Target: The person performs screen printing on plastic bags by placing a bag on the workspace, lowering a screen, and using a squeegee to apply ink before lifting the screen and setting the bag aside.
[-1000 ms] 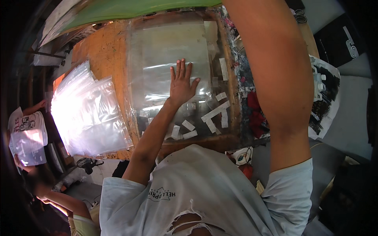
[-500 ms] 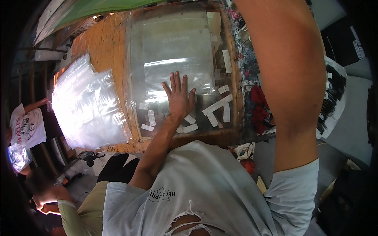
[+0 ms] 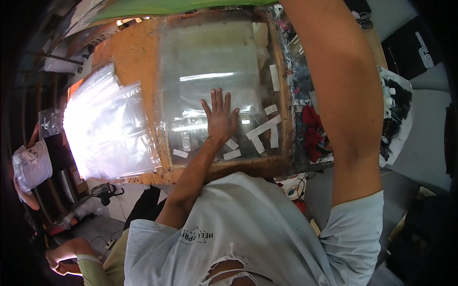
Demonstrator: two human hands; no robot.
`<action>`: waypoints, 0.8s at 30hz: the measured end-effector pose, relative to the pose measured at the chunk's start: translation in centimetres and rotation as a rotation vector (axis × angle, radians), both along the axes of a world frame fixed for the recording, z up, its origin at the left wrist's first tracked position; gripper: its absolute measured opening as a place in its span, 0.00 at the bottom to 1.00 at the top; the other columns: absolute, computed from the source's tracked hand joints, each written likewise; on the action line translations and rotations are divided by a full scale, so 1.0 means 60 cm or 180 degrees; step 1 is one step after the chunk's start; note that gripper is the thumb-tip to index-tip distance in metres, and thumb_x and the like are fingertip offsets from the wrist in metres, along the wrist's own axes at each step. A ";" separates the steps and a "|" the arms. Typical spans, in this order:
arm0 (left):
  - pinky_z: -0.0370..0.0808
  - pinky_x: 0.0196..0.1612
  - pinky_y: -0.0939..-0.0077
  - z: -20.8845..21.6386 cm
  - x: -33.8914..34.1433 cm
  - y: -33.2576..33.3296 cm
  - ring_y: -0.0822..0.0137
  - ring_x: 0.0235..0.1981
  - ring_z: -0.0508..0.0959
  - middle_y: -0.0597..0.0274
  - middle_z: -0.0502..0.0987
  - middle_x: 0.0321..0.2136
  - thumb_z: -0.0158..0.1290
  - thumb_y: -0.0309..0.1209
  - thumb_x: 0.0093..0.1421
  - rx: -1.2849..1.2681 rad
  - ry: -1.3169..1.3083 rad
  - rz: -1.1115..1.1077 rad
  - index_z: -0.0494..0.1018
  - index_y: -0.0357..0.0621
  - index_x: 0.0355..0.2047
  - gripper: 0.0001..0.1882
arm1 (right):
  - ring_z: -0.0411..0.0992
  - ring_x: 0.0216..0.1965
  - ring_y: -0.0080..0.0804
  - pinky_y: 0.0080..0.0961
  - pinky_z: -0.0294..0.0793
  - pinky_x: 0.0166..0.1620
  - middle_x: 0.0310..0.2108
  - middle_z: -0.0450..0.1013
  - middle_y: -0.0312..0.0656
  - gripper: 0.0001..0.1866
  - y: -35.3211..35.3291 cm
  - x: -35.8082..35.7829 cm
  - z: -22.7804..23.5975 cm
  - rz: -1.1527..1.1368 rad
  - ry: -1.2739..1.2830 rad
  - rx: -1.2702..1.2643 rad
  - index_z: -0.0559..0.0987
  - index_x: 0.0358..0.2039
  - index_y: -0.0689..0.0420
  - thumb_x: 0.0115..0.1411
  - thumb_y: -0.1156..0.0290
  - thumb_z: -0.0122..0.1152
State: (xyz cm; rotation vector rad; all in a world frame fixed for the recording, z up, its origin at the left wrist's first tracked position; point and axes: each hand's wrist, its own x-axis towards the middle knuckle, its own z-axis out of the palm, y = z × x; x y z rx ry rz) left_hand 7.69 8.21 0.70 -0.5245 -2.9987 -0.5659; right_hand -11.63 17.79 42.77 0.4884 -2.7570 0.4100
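My left hand (image 3: 221, 118) lies flat with its fingers spread on a clear plastic bag (image 3: 210, 90). The bag rests on a glassy panel (image 3: 205, 152) set in a worn wooden frame. Strips of whitish tape (image 3: 265, 127) stick to the panel near my hand, mostly along its near and right parts. My right arm reaches up and away past the panel's right side, and its hand is outside the picture.
A fanned pile of clear plastic bags (image 3: 112, 124) covers the bench at left. Right of the frame are a red cloth (image 3: 312, 133) and a paint-stained surface. Scissors (image 3: 365, 20) lie at upper right. Another person (image 3: 36, 164) stands at far left, and someone sits at lower left.
The view has shifted slightly. My left hand stays flat on the bag, and faint lettering at the bag's top no longer shows. At far left, the person has raised a clear bag.
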 end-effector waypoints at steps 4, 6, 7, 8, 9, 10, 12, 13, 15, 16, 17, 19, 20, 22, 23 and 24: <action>0.33 0.71 0.26 0.016 -0.003 -0.004 0.41 0.77 0.42 0.38 0.51 0.73 0.49 0.44 0.71 0.0395 -0.0031 -0.0083 0.62 0.36 0.68 0.32 | 0.78 0.52 0.56 0.47 0.74 0.59 0.49 0.78 0.64 0.28 0.007 -0.023 -0.018 0.0011 0.0308 0.0028 0.81 0.49 0.67 0.72 0.53 0.46; 0.37 0.72 0.29 0.051 -0.006 -0.005 0.42 0.76 0.48 0.38 0.54 0.72 0.49 0.41 0.71 0.0875 -0.0112 0.0020 0.62 0.36 0.68 0.31 | 0.80 0.44 0.52 0.47 0.77 0.52 0.40 0.80 0.60 0.26 0.019 -0.004 -0.043 0.0084 0.0636 -0.0081 0.83 0.44 0.65 0.72 0.54 0.47; 0.38 0.73 0.31 0.080 -0.006 -0.007 0.42 0.75 0.51 0.38 0.55 0.71 0.49 0.40 0.71 0.1123 -0.0159 0.0064 0.62 0.36 0.68 0.30 | 0.81 0.37 0.49 0.45 0.79 0.46 0.33 0.81 0.57 0.25 0.025 0.021 -0.062 0.0169 0.0868 -0.0184 0.84 0.40 0.64 0.73 0.54 0.48; 0.42 0.73 0.34 0.114 0.004 -0.043 0.43 0.74 0.54 0.39 0.57 0.71 0.49 0.38 0.72 0.1651 -0.0125 0.0337 0.61 0.36 0.69 0.30 | 0.79 0.42 0.46 0.43 0.75 0.49 0.37 0.80 0.52 0.23 0.001 0.052 -0.099 0.0456 0.0577 -0.0380 0.83 0.43 0.62 0.69 0.53 0.53; 0.45 0.73 0.36 0.155 0.011 -0.061 0.45 0.73 0.57 0.40 0.59 0.70 0.49 0.37 0.72 0.2277 -0.0098 0.0427 0.61 0.36 0.69 0.29 | 0.77 0.46 0.43 0.41 0.71 0.52 0.41 0.79 0.47 0.22 -0.003 0.100 -0.132 0.0583 0.0310 -0.0448 0.83 0.45 0.60 0.66 0.52 0.59; 0.49 0.73 0.39 0.192 0.020 -0.076 0.46 0.72 0.60 0.42 0.61 0.70 0.49 0.35 0.72 0.2901 -0.0060 0.0518 0.60 0.36 0.69 0.29 | 0.77 0.44 0.42 0.42 0.70 0.50 0.38 0.78 0.47 0.22 -0.013 0.140 -0.170 0.0438 0.0511 -0.0284 0.83 0.47 0.58 0.65 0.52 0.60; 0.63 0.68 0.51 0.237 0.061 -0.091 0.53 0.67 0.67 0.52 0.68 0.65 0.49 0.37 0.73 0.4604 -0.0122 0.1294 0.59 0.40 0.69 0.28 | 0.74 0.39 0.40 0.42 0.68 0.45 0.32 0.73 0.45 0.19 -0.028 0.217 -0.258 0.0240 0.0776 -0.0234 0.83 0.48 0.55 0.63 0.57 0.64; 0.66 0.65 0.51 0.263 0.088 -0.098 0.56 0.65 0.68 0.52 0.67 0.63 0.50 0.41 0.73 0.5549 -0.0812 0.1262 0.60 0.42 0.67 0.28 | 0.72 0.35 0.40 0.42 0.66 0.42 0.30 0.70 0.42 0.16 -0.028 0.249 -0.310 0.0171 0.0840 -0.0332 0.82 0.47 0.54 0.61 0.61 0.65; 0.68 0.62 0.49 0.269 0.122 -0.117 0.58 0.63 0.68 0.53 0.68 0.60 0.51 0.48 0.72 0.6356 -0.2047 0.1574 0.63 0.45 0.63 0.28 | 0.70 0.40 0.41 0.43 0.66 0.47 0.34 0.70 0.42 0.22 -0.025 0.299 -0.408 0.0054 0.0391 -0.0264 0.79 0.56 0.53 0.60 0.65 0.67; 0.68 0.61 0.48 0.237 0.130 -0.125 0.59 0.63 0.68 0.55 0.68 0.58 0.52 0.51 0.71 0.6220 -0.2544 0.1954 0.64 0.47 0.61 0.28 | 0.69 0.40 0.41 0.43 0.65 0.48 0.34 0.70 0.42 0.25 -0.026 0.311 -0.450 -0.0003 0.0349 -0.0018 0.77 0.58 0.52 0.60 0.66 0.67; 0.67 0.61 0.47 0.200 0.132 -0.132 0.59 0.63 0.67 0.56 0.69 0.55 0.53 0.53 0.70 0.6054 -0.3029 0.2331 0.66 0.48 0.59 0.28 | 0.69 0.41 0.42 0.44 0.65 0.48 0.35 0.70 0.42 0.28 -0.030 0.318 -0.488 -0.0056 0.0310 0.0229 0.75 0.61 0.52 0.59 0.67 0.67; 0.60 0.65 0.35 0.120 0.133 -0.142 0.58 0.63 0.66 0.59 0.68 0.51 0.56 0.54 0.68 0.5911 -0.3061 0.2852 0.66 0.50 0.56 0.27 | 0.68 0.42 0.42 0.45 0.64 0.49 0.36 0.69 0.43 0.32 -0.041 0.324 -0.547 -0.0085 0.0054 0.0544 0.72 0.65 0.51 0.59 0.69 0.67; 0.58 0.66 0.33 0.088 0.132 -0.143 0.58 0.63 0.66 0.59 0.68 0.51 0.56 0.52 0.68 0.5888 -0.3049 0.2978 0.66 0.50 0.56 0.26 | 0.68 0.43 0.43 0.45 0.64 0.50 0.36 0.69 0.43 0.34 -0.042 0.316 -0.567 -0.0091 -0.0125 0.0632 0.70 0.67 0.51 0.58 0.70 0.67; 0.53 0.68 0.29 0.054 0.129 -0.142 0.57 0.64 0.66 0.59 0.68 0.53 0.55 0.50 0.69 0.5882 -0.3043 0.3167 0.66 0.50 0.55 0.24 | 0.68 0.43 0.43 0.45 0.63 0.51 0.37 0.69 0.44 0.37 -0.041 0.306 -0.579 -0.0079 -0.0377 0.0571 0.69 0.68 0.50 0.57 0.73 0.67; 0.50 0.69 0.28 0.042 0.129 -0.139 0.57 0.64 0.66 0.60 0.68 0.54 0.55 0.49 0.69 0.5898 -0.3046 0.3232 0.67 0.50 0.54 0.22 | 0.68 0.43 0.43 0.45 0.63 0.51 0.38 0.69 0.45 0.37 -0.037 0.303 -0.580 -0.0061 -0.0449 0.0420 0.69 0.68 0.49 0.57 0.74 0.67; 0.47 0.69 0.26 0.050 0.125 -0.133 0.57 0.65 0.65 0.60 0.68 0.55 0.54 0.48 0.69 0.5904 -0.3058 0.3299 0.67 0.50 0.53 0.20 | 0.68 0.43 0.43 0.45 0.63 0.51 0.38 0.69 0.45 0.37 -0.033 0.302 -0.582 -0.0051 -0.0530 0.0265 0.69 0.68 0.49 0.56 0.75 0.67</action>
